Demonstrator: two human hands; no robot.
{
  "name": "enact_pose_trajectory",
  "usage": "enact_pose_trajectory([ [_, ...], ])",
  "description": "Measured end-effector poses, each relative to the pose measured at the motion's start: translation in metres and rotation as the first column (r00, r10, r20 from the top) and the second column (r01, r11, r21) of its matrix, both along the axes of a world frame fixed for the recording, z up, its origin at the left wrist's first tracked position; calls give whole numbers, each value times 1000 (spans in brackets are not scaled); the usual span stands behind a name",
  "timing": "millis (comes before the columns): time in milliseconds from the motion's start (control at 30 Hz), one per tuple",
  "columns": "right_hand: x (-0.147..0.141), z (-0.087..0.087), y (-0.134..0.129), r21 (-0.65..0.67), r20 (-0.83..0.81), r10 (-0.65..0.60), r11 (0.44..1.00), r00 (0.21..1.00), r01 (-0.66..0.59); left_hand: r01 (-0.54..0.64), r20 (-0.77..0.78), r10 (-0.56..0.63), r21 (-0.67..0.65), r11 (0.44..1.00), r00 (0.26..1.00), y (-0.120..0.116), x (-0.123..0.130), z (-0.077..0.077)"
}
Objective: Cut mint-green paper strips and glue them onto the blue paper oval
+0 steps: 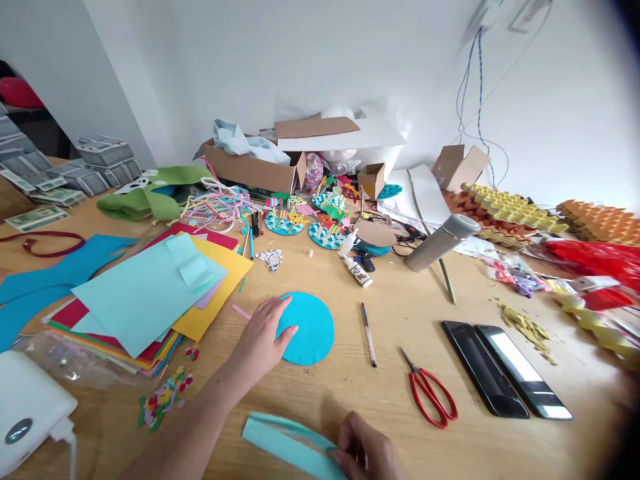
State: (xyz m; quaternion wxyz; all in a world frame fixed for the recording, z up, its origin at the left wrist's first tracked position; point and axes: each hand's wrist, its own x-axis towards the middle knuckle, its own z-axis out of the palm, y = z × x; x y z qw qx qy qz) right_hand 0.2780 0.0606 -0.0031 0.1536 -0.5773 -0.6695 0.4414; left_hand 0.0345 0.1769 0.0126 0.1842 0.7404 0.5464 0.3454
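Note:
A round bright blue paper disc lies flat on the table in front of me. My left hand rests on the disc's left edge, thumb and fingers spread apart. At the bottom of the view, my right hand pinches one end of a light turquoise paper strip, which looks folded or doubled over. A pen lies to the right of the disc. Beyond it are red-handled scissors, their tips pointing away from me.
Coloured paper sheets are stacked at left, near small paper scraps and a white device. Glue bottles, a grey flask and decorated paper discs stand farther back. Two phones lie at right.

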Motion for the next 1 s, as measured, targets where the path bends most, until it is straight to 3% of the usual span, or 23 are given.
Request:
enact_pose_trajectory([
  [233,-10,25,30,-206,-347,-306,947,887,246,-68,206,83,-81,994,975,3,-1,12],
  [433,-15,43,43,-237,-441,-404,914,801,330,5,399,110,-278,961,910,0,0,24],
  [633,-18,70,69,-174,-548,-409,909,730,378,-1,489,173,-331,944,855,-1,3,28],
  [867,-44,118,144,-14,-741,-334,875,582,485,-96,487,218,-263,960,846,2,-2,23],
  [1000,-65,120,164,33,-792,-288,860,538,509,-144,449,232,-220,965,863,5,-6,20],
])
